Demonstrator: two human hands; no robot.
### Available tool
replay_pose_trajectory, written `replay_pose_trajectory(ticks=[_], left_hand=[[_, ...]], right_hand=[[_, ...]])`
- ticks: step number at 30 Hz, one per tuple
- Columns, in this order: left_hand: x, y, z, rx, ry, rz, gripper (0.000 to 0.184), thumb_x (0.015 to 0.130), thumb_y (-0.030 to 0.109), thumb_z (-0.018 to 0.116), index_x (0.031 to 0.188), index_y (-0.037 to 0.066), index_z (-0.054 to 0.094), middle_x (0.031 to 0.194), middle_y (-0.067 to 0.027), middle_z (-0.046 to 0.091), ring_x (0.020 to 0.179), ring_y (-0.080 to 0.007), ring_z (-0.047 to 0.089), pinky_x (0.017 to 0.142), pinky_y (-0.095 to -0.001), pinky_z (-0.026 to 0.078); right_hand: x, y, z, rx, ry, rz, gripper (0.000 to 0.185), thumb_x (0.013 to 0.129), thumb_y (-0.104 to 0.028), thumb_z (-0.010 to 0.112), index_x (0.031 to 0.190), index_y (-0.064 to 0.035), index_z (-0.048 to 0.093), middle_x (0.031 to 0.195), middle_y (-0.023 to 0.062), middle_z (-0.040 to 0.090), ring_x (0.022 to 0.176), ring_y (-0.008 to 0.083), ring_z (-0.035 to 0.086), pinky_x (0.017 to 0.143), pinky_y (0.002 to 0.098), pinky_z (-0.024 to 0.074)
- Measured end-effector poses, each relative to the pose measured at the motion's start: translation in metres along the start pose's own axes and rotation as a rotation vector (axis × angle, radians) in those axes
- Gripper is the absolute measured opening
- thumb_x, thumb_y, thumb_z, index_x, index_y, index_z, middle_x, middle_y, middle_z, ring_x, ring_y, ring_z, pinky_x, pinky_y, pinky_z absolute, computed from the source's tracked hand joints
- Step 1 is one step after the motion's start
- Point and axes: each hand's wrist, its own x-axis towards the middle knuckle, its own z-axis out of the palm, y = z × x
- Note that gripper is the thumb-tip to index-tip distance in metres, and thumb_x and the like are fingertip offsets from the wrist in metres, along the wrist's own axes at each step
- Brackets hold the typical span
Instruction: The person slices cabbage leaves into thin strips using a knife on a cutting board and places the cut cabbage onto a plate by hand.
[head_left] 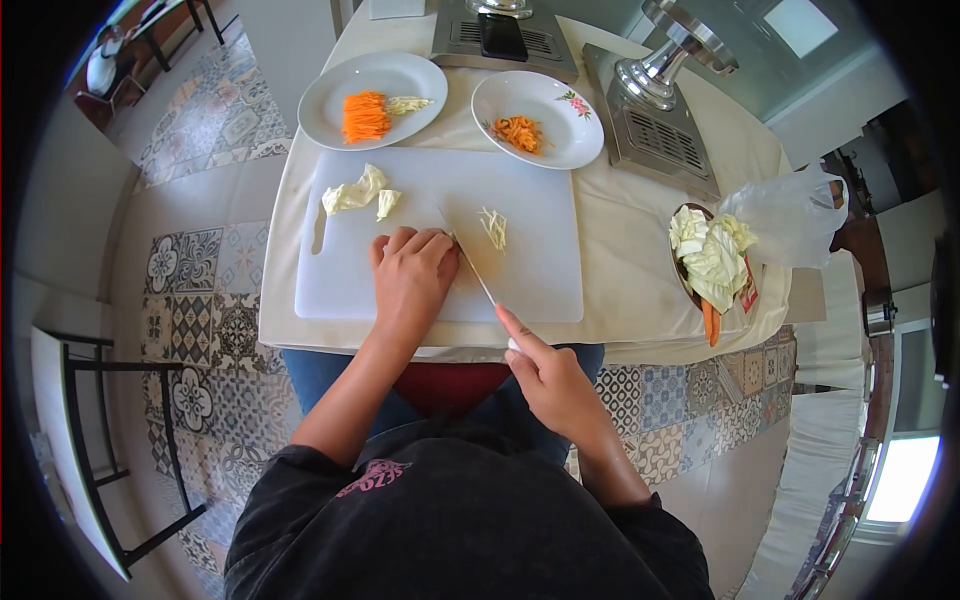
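My right hand (552, 385) is wrapped around the handle of a kitchen knife (476, 268), its index finger stretched along the top of the blade. The blade slants over a white cutting board (540, 290), its tip pointing away from me. Against the blade's left side, my left hand (413, 275) presses down with curled fingers; what lies beneath them is hidden. Thin cabbage strips (494, 228) lie right of the knife. Pale cabbage pieces (355, 190) rest at the board's upper left.
Behind the board stand a plate (315, 105) with carrot and cabbage strips and a plate (575, 135) with carrot shreds. Metal stands (660, 140) and a phone (502, 37) are farther back. At right are cabbage leaves (715, 250), carrots (711, 322) and a plastic bag (795, 215).
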Motion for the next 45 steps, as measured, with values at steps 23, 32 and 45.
replay_pose_trajectory(ticks=[23,32,45], left_hand=[[-0.003,0.001,-0.004,-0.055,-0.01,-0.063,0.008,0.081,0.012,0.076,0.089,0.012,0.074,0.097,0.002,0.075,0.097,-0.0212,0.064,0.093,-0.04,0.041],[-0.004,0.0,-0.001,-0.066,0.029,-0.067,0.006,0.086,0.013,0.071,0.09,0.011,0.067,0.082,-0.0058,0.07,0.093,-0.0243,0.065,0.094,-0.0444,0.041],[-0.002,0.004,-0.005,-0.087,0.012,-0.064,0.02,0.086,0.009,0.066,0.105,0.01,0.062,0.092,-0.0024,0.071,0.095,-0.0228,0.063,0.098,-0.0468,0.04]], right_hand=[[-0.007,0.004,-0.008,-0.169,0.073,0.021,0.054,0.099,-0.014,0.057,0.151,-0.0217,0.046,0.065,0.0189,0.051,0.057,0.0287,0.053,0.06,0.0375,0.0452],[-0.006,0.009,-0.012,-0.033,0.107,0.079,0.054,0.098,-0.012,0.06,0.15,-0.0209,0.049,0.07,0.0207,0.056,0.055,0.0271,0.051,0.061,0.0337,0.0452],[-0.009,0.007,-0.012,-0.069,0.15,0.001,0.055,0.096,-0.009,0.062,0.148,-0.0182,0.052,0.07,0.0164,0.056,0.057,0.0184,0.05,0.061,0.0312,0.044]])
